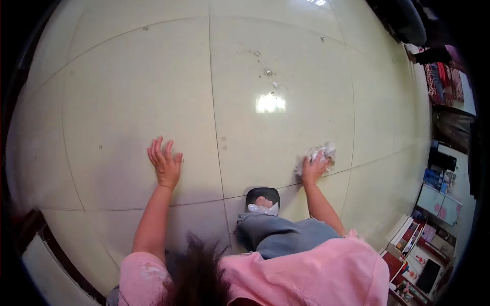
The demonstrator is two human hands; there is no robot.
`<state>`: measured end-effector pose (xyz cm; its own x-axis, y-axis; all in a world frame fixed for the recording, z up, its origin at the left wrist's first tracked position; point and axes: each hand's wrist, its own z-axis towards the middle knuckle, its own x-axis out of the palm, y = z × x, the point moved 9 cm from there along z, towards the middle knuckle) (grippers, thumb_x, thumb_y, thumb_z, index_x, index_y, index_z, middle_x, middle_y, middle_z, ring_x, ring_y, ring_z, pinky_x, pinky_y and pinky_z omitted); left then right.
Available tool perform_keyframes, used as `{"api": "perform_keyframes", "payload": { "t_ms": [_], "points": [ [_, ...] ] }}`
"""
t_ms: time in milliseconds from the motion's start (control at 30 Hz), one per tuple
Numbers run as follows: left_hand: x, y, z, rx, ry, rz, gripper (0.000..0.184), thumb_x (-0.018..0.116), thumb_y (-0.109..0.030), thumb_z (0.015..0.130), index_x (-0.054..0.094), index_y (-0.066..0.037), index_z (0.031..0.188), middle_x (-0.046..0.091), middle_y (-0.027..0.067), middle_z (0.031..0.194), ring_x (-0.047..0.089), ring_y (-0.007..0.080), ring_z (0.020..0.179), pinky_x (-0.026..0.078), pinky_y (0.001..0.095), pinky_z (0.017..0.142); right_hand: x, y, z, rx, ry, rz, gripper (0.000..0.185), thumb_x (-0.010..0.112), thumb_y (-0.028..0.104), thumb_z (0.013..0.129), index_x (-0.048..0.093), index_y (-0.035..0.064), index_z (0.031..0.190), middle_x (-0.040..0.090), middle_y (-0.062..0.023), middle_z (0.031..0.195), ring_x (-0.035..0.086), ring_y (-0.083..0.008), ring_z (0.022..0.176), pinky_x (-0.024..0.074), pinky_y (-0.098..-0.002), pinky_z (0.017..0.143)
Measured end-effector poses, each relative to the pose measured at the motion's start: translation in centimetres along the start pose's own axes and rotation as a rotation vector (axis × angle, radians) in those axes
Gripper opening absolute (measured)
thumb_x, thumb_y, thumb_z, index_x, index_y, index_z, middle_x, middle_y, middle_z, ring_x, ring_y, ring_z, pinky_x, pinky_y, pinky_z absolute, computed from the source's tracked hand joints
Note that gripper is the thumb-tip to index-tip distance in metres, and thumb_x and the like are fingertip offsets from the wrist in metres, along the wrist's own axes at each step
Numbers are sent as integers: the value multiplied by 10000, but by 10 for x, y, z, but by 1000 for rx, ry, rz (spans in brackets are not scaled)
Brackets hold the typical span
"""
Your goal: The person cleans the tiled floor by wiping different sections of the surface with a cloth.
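On the pale tiled floor (138,112), a crumpled whitish cloth or wad (328,151) lies under my right hand (315,168), whose fingers press on it and partly cover it. My left hand (166,162) is over the tiles at the left, its fingers spread and nothing in it. Small dark and whitish bits of debris (268,73) are scattered on the tiles farther ahead. My foot in a black sandal (263,198) stands between the two hands.
Another person's leg (431,55) shows at the upper right, near a dark rounded object (403,20). Shelves with boxes and small items (413,239) and a pale cabinet (438,204) line the right side. A dark-framed edge (61,257) is at the lower left.
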<state>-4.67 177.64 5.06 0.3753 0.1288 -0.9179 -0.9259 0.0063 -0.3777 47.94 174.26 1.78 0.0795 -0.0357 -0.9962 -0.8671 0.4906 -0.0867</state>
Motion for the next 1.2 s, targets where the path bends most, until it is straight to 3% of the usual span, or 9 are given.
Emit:
{"api": "perform_keyframes", "payload": {
  "t_ms": [100, 367, 600, 767, 833, 900, 1033, 1133, 1200],
  "points": [
    [3, -2, 2, -8, 38, 38, 484, 587, -242, 785, 395, -87, 1202, 265, 138, 1321, 209, 334, 1253, 145, 516, 1032, -14, 52, 1, 63, 71, 41, 754, 520, 497, 780, 235, 105, 1358, 96, -272, 1386, 90, -446, 1276, 129, -544, 1010],
    [10, 2, 6, -71, 74, 101, 509, 603, -300, 771, 406, -101, 1196, 278, 125, 1320, 214, 318, 1256, 159, 522, 1032, -24, 261, 98, 24, -114, 272, 594, 471, 373, 837, 297, 71, 1318, 150, -228, 1390, 191, -419, 1242, 209, -539, 974],
    [5, 0, 7, -54, 61, 113, 437, 516, -338, 823, 436, -100, 1181, 332, 128, 1300, 254, 321, 1239, 169, 510, 1028, -51, 442, 199, -137, -271, 651, 464, 514, 160, 792, 412, 24, 1223, 365, -188, 1278, 331, -354, 1168, 272, -460, 965],
    [4, 1, 6, -76, 57, 92, 439, 534, -318, 804, 439, -116, 1182, 358, 121, 1287, 282, 314, 1227, 193, 506, 1023, -77, 438, 261, -556, -334, 1204, 516, 483, -39, 752, 380, -40, 1258, 552, -137, 1105, 551, -243, 976, 419, -308, 866],
    [3, 0, 6, -72, 47, 98, 443, 543, -314, 797, 441, -117, 1180, 358, 120, 1287, 288, 314, 1223, 197, 504, 1022, -54, 398, 260, -301, -28, 1472, 496, 487, -61, 762, 393, -39, 1248, 520, -130, 1145, 519, -191, 1018, 415, -271, 862],
    [2, -1, 9, -53, 27, 112, 447, 553, -309, 789, 442, -119, 1178, 359, 119, 1286, 294, 313, 1220, 202, 502, 1021, -115, 372, 200, -385, -48, 1559, 464, 461, -74, 784, 410, -20, 1242, 485, -130, 1192, 497, -190, 1050, 416, -269, 864],
    [6, 1, 5, -61, 53, 123, 470, 586, -295, 762, 446, -117, 1174, 350, 115, 1291, 285, 306, 1225, 202, 498, 1023, -134, 356, 28, -1254, -226, 679, 391, 476, -18, 769, 505, 67, 1150, 538, -142, 1130, 495, -304, 1049, 402, -398, 871],
    [7, 0, 6, -55, 55, 122, 487, 604, -288, 747, 446, -115, 1175, 342, 113, 1296, 270, 303, 1235, 195, 496, 1027, -81, 325, -111, -1779, 316, 628, 435, 482, 181, 769, 483, 182, 1204, 466, -71, 1226, 459, -285, 1105, 338, -427, 952],
    [6, 0, 5, -60, 74, 101, 469, 564, -271, 784, 424, -81, 1190, 313, 119, 1315, 230, 312, 1258, 151, 489, 1046, -79, 302, -150, -1943, 342, 525, 381, 515, 154, 714, 587, 226, 1081, 412, -51, 1289, 373, -257, 1201, 284, -456, 988]
  ]
}}
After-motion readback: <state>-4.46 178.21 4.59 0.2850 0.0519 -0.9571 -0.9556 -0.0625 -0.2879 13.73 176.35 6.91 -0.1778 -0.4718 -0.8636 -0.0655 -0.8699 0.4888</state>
